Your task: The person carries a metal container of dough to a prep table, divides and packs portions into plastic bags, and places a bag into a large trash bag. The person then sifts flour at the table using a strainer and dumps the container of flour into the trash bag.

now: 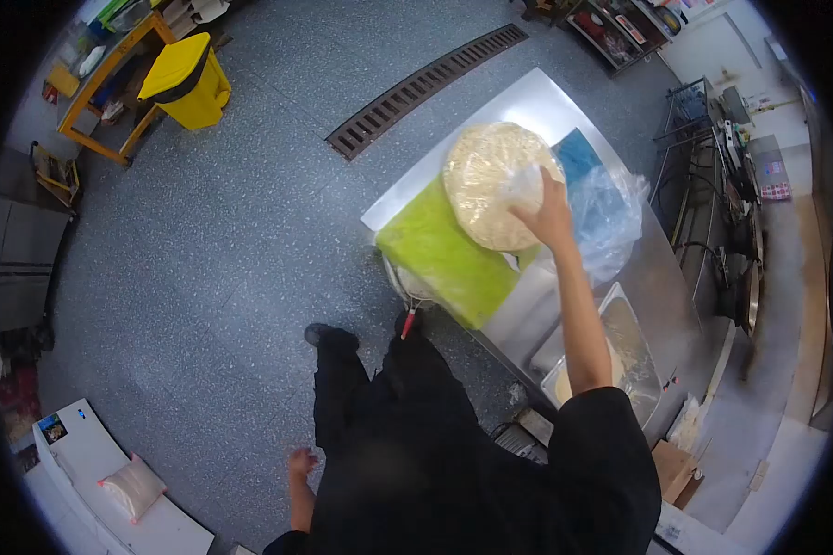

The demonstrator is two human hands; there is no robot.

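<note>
My right hand (pixel 548 217) reaches over a large round pale item (pixel 491 180) wrapped in clear plastic, its fingers spread at the right side of it. A crumpled bit of the plastic lies by the fingertips. The round item rests partly on a green board (pixel 449 264) on the steel table (pixel 528 324). To the right, a clear plastic bag (pixel 609 217) lies over a blue board (pixel 578 157). Low beside my leg hangs my left hand (pixel 303 460), away from the table; its fingers are small and blurred.
Metal trays (pixel 629 342) sit on the table's near right part. A red-handled tool (pixel 408 322) sticks out under the near edge. A yellow bin (pixel 190 83) and a floor drain (pixel 426 90) are beyond. A white counter (pixel 93 444) holds a bag (pixel 134 487).
</note>
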